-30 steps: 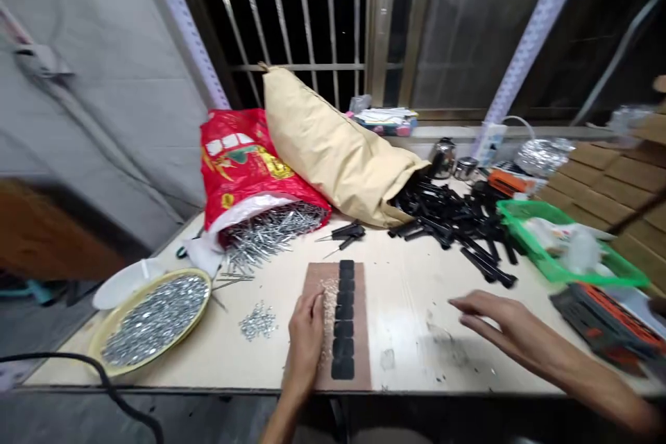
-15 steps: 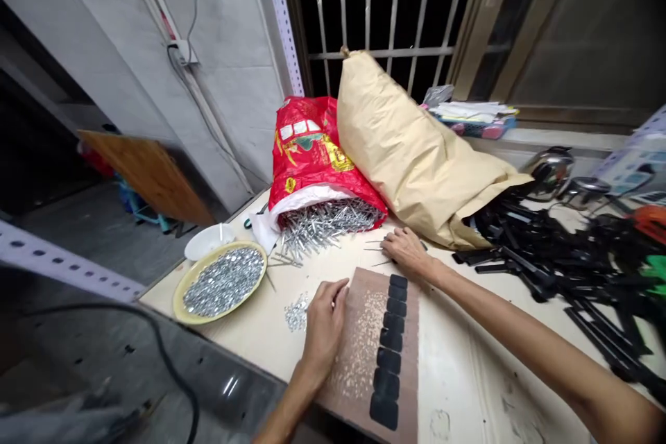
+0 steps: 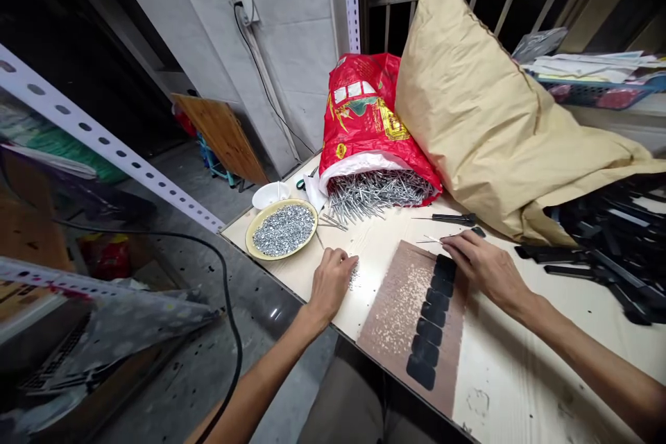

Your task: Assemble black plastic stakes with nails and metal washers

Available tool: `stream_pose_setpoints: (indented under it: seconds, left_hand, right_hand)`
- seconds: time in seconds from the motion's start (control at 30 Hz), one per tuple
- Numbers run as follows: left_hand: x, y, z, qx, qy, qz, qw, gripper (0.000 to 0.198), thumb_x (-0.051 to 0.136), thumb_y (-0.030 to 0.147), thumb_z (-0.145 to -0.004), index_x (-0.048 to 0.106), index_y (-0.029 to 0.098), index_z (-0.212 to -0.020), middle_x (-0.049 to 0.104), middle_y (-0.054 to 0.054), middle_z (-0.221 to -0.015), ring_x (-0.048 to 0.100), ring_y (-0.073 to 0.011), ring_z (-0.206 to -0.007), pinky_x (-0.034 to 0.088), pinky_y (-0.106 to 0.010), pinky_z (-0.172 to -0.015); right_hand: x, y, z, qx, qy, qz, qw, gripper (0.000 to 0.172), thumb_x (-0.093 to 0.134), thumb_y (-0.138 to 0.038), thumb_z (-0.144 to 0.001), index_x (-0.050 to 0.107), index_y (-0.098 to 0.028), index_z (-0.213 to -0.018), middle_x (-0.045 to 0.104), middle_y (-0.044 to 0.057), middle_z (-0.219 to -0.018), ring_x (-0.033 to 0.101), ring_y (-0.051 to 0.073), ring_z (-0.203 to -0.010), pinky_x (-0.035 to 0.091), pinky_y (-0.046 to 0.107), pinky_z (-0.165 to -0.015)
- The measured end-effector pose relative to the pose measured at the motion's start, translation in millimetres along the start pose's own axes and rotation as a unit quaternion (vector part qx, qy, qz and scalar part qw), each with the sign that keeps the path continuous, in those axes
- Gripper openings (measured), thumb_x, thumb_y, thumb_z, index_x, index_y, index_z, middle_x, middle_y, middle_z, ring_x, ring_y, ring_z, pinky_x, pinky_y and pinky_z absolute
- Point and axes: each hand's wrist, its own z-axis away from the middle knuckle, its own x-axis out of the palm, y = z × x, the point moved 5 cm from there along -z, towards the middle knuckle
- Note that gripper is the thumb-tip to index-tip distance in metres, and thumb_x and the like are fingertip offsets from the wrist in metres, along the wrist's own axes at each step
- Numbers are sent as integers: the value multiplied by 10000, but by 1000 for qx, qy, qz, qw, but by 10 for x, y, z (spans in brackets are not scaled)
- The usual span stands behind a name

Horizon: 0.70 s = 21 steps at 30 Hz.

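Note:
My left hand (image 3: 331, 282) rests on the table with its fingers curled over a small heap of silver screws (image 3: 354, 279), just left of a brown board (image 3: 395, 305) that carries a row of black pads (image 3: 431, 322). My right hand (image 3: 481, 265) lies at the board's far end, fingers pinched on a black-handled piece with a thin metal pin (image 3: 434, 241). Another such piece (image 3: 448, 219) lies just beyond it.
A red bag (image 3: 364, 125) spills long nails (image 3: 377, 191) beside a tan sack (image 3: 494, 125). A yellow dish of screws (image 3: 284, 229) and a white bowl (image 3: 270, 194) sit at the table's left corner. Black parts (image 3: 603, 236) pile at right. A black cable (image 3: 229, 319) hangs at left.
The view swung left. My left hand slid off the board onto the small screw heap. My right hand reached from the open table to the black-handled pieces at the board's far end.

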Motion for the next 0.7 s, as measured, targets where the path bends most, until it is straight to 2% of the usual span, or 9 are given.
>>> stream_pose_setpoints:
  seconds: [0.1,0.2,0.27,0.33,0.4,0.47,0.53,0.6,0.7]
  left_hand:
    - [97,37,-74,26,-38,-26,999,196,476,202,-874,660,230,-811,567,-64,-820,457,-216,-851,401,-293,-635]
    - [114,13,-128,30,-53,7,998,190,483,152,-853,633,199,-745,572,-67,-780,464,-217,-830,400,-307,-654]
    - [72,1,-152,8,-38,73,997,150,508,146,-829,621,187,-740,585,-66,-788,483,-216,-836,404,-316,-688]
    - [35,7,-163,-53,-25,198,978,91,548,185,-807,612,176,-742,601,-54,-776,518,-201,-795,412,-308,-688]
    - [54,58,-151,-148,-28,372,916,114,573,261,-799,601,159,-757,609,-38,-724,541,-164,-679,423,-280,-626]
    - [112,193,-125,-227,-41,533,814,196,597,332,-784,590,137,-764,608,-29,-671,532,-123,-569,421,-246,-555]
    - [148,375,-118,-260,-44,635,726,247,646,358,-746,589,119,-773,620,-35,-669,534,-100,-540,427,-222,-539]
    - [158,526,-129,-272,-38,688,672,275,702,350,-697,593,108,-770,630,-39,-667,548,-91,-545,439,-208,-549]
    - [156,657,-164,-277,-31,727,627,294,749,328,-654,598,102,-766,625,-28,-633,559,-87,-547,453,-194,-559]
  right_hand:
    - [-26,-204,128,-13,-4,-61,998,284,342,-314,-953,575,-221,-1085,599,53,-975,593,167,-835,467,264,-671]
    - [-34,-367,167,-17,11,-131,991,271,365,-283,-943,573,-213,-1101,605,60,-993,590,177,-880,493,291,-733]
    - [-43,-474,159,-13,26,-174,984,279,376,-265,-937,567,-212,-1133,612,63,-972,592,180,-872,504,309,-741]
    - [-56,-598,137,-15,40,-209,977,291,380,-242,-935,561,-219,-1162,615,62,-963,591,180,-872,507,316,-742]
    - [-67,-733,112,-27,46,-227,972,293,387,-220,-933,567,-227,-1164,617,59,-959,588,177,-877,502,313,-749]
    - [-65,-840,91,-35,43,-220,974,285,397,-209,-930,579,-233,-1148,618,53,-930,587,176,-860,493,307,-741]
    - [-56,-892,78,-29,39,-193,980,277,406,-212,-928,584,-238,-1138,615,46,-882,585,179,-826,486,302,-711]
    - [-51,-898,79,-19,34,-165,985,269,411,-220,-927,587,-241,-1129,608,41,-854,583,179,-799,476,292,-674]
    - [-72,-868,107,-14,31,-146,989,261,413,-221,-927,587,-247,-1120,603,34,-861,577,172,-795,463,282,-671]
